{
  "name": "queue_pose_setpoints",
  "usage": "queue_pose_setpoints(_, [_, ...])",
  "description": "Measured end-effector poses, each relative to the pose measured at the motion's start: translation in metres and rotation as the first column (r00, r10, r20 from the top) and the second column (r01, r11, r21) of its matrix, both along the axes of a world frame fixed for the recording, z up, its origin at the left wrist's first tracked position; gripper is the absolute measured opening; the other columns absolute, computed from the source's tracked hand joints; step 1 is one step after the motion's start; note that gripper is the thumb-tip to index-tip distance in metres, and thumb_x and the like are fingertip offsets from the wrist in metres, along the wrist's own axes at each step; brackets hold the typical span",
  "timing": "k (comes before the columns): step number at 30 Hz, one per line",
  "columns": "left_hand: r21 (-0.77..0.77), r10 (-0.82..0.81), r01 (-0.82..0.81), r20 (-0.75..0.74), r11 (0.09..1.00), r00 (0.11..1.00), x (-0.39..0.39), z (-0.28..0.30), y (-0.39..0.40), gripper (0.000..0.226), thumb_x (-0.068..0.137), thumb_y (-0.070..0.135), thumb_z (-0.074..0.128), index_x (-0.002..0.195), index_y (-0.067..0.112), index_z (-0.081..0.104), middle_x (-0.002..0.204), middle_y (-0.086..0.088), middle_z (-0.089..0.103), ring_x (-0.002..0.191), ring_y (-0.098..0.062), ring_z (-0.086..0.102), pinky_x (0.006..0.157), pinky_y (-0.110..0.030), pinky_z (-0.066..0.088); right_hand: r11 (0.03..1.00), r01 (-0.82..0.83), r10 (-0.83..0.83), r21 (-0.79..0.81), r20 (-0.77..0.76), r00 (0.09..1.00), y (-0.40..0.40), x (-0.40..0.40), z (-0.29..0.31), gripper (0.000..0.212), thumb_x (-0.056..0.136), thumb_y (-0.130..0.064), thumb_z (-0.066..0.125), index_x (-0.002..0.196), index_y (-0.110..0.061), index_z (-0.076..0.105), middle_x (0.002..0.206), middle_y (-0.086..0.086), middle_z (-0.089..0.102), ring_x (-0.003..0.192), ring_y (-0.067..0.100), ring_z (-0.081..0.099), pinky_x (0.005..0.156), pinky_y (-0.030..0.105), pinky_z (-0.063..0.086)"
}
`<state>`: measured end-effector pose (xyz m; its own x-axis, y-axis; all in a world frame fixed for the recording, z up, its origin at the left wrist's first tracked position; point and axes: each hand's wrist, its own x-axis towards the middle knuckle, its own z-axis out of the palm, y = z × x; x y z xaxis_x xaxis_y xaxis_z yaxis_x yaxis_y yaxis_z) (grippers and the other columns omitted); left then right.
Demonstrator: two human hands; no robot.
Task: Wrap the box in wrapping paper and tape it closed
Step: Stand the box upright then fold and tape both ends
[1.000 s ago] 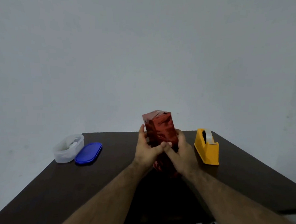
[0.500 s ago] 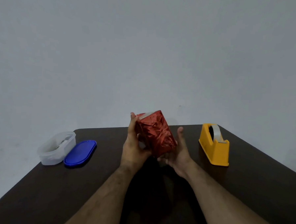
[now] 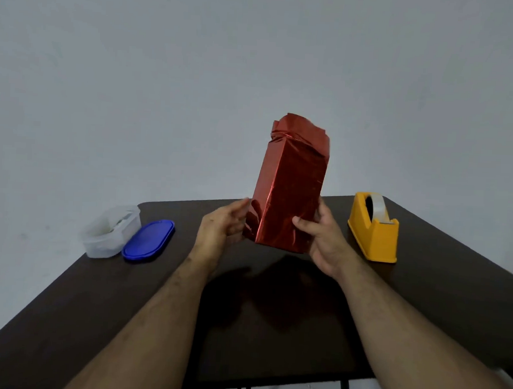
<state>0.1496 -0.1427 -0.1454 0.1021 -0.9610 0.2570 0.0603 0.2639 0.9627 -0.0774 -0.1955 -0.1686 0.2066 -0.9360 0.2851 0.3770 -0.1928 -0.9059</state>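
The dark bench [image 3: 95, 290] carried the supplies. The box [image 3: 289, 193], sheathed in red wrapping paper, was held upright above the bench centre, its crumpled open end uppermost, probably for folding. The right hand [image 3: 321, 239] gripped its lower right side, thumb across the front; the left hand [image 3: 222, 225] lay spread against the left face. The yellow tape dispenser [image 3: 373, 230] stood near the right hand, likely for reach. A clear container [image 3: 109, 231] and its blue lid [image 3: 148, 240] lay at left.

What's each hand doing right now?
Left hand: open, fingers straight against the side of the red wrapped box.
Right hand: gripping the box near its bottom.
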Motion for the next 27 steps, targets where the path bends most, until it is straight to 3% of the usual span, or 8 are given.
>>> queue_pose_setpoints(2, [-0.002,0.015,-0.015,0.013,1.000,1.000,-0.002,-0.001,0.005,0.050,0.088,0.043,0.077,0.134,0.026,0.068,0.115,0.002,0.079,0.106,-0.017,0.073,0.089,-0.037,0.061,1.000,0.023,-0.023,0.002,-0.036,0.999,0.002,0.003,-0.004,0.091,0.078,0.004,0.084,0.151,-0.038,0.050,0.142,0.002,0.067,0.126,0.023,0.068,0.106,0.052,0.056])
queue_pose_setpoints(4, [-0.033,0.048,-0.045,0.103,0.998,0.994,-0.006,-0.006,0.005,0.050,0.086,0.024,0.088,0.129,0.022,0.064,0.110,0.008,0.080,0.106,-0.010,0.075,0.088,-0.028,0.061,0.998,0.066,-0.067,-0.014,-0.115,0.991,0.003,0.004,-0.006,0.103,0.064,0.007,0.091,0.147,-0.041,0.053,0.139,0.003,0.067,0.123,0.024,0.069,0.103,0.051,0.058])
queue_pose_setpoints(7, [-0.005,0.033,-0.033,0.202,0.999,0.979,-0.008,-0.013,0.006,0.057,0.076,0.009,0.094,0.124,0.015,0.063,0.115,-0.004,0.079,0.106,-0.017,0.076,0.091,-0.032,0.063,0.994,0.096,-0.104,-0.048,-0.233,0.967,0.008,0.004,-0.004,0.098,0.054,-0.005,0.094,0.131,-0.055,0.060,0.136,-0.001,0.067,0.125,0.021,0.065,0.103,0.048,0.058])
queue_pose_setpoints(13, [0.021,-0.043,0.040,0.178,0.999,0.983,-0.003,-0.013,0.003,0.061,0.076,0.006,0.093,0.128,0.013,0.061,0.116,-0.005,0.079,0.105,-0.019,0.077,0.088,-0.034,0.064,0.996,0.059,-0.068,-0.070,-0.137,0.988,0.019,0.008,0.008,0.054,0.090,-0.043,0.080,0.140,-0.041,0.062,0.134,-0.003,0.072,0.124,0.022,0.069,0.095,0.042,0.061])
queue_pose_setpoints(16, [-0.012,-0.055,0.057,0.142,0.998,0.988,-0.006,-0.010,0.000,0.069,0.080,0.016,0.090,0.140,0.016,0.055,0.128,-0.005,0.074,0.112,-0.014,0.074,0.087,-0.028,0.062,0.981,0.135,-0.154,-0.137,-0.136,0.979,0.019,0.014,0.013,0.063,0.091,-0.057,0.073,0.149,-0.046,0.052,0.142,-0.008,0.066,0.131,0.018,0.065,0.102,0.046,0.058])
queue_pose_setpoints(21, [-0.177,0.024,-0.008,0.088,0.984,0.996,-0.009,-0.009,-0.010,0.095,0.082,0.056,0.083,0.159,0.050,0.028,0.155,0.009,0.051,0.139,-0.010,0.055,0.107,-0.034,0.051,0.915,0.312,-0.333,-0.256,-0.039,0.942,0.022,0.024,0.016,0.084,0.083,-0.075,0.068,0.157,-0.046,0.039,0.158,-0.012,0.049,0.145,0.013,0.049,0.115,0.049,0.048])
queue_pose_setpoints(25, [-0.179,0.040,-0.009,0.169,0.984,0.985,-0.016,-0.014,-0.014,0.094,0.075,0.050,0.093,0.152,0.052,0.040,0.145,0.011,0.060,0.130,-0.014,0.063,0.106,-0.046,0.056,0.882,0.282,-0.331,-0.377,-0.069,0.941,0.022,0.029,0.015,0.068,0.092,-0.062,0.064,0.153,-0.036,0.048,0.147,-0.003,0.062,0.136,0.018,0.059,0.110,0.056,0.051])
queue_pose_setpoints(27, [-0.193,0.071,-0.029,0.212,0.981,0.975,-0.020,-0.017,-0.014,0.087,0.078,0.048,0.092,0.150,0.050,0.043,0.141,0.016,0.060,0.127,-0.011,0.063,0.104,-0.040,0.058,0.798,0.410,-0.493,-0.441,-0.087,0.866,0.024,0.034,0.022,0.075,0.091,-0.068,0.062,0.155,-0.036,0.045,0.156,-0.004,0.053,0.145,0.015,0.049,0.116,0.053,0.046])
